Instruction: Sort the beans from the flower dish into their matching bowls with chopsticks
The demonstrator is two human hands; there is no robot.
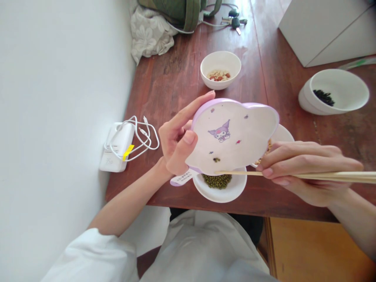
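My left hand [182,137] grips the rim of a white and purple cartoon-printed plate [232,135], tilted up above the table. A few green beans [216,159] lie near its lower edge. My right hand [305,172] holds a pair of chopsticks [331,177], with a tip at the plate's lower edge. Beneath the plate stands a white bowl [223,197] with green mung beans [217,181] in it. Another white dish [283,135] holding tan bits is partly hidden behind the plate and my right hand.
Farther back, a white bowl [221,58] holds nuts, and another bowl [349,92] on the right holds dark pieces. A white charger [116,150] with cables lies by the left wall. Keys [235,22], a green bag [176,11] and a grey-white box [323,31] are at the back.
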